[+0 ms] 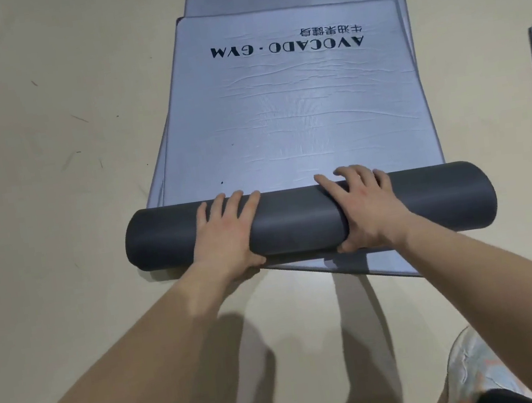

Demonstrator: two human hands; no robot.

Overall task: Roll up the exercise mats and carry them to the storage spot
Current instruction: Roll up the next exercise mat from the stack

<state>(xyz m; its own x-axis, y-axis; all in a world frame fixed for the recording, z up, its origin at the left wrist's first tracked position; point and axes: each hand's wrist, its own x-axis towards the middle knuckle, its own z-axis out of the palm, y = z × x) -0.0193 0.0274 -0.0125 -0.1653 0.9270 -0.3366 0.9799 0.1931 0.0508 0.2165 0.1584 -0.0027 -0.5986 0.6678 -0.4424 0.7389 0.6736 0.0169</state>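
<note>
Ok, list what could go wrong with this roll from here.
1. Both the left hand and right hand grip the dark grey roll near its middle; the free ends may loosen or telescope.
2. The lower mat lies skewed under it, its corner poking out; it might get dragged along.
3. The top mat's flat part is wrinkled, so creases could be rolled in.

The grey mat [296, 111] carries black print, upside down from this view: "AVOCADO · GYM" in capital letters, and just beyond it a smaller line of Chinese characters, 牛油果健身.
</note>
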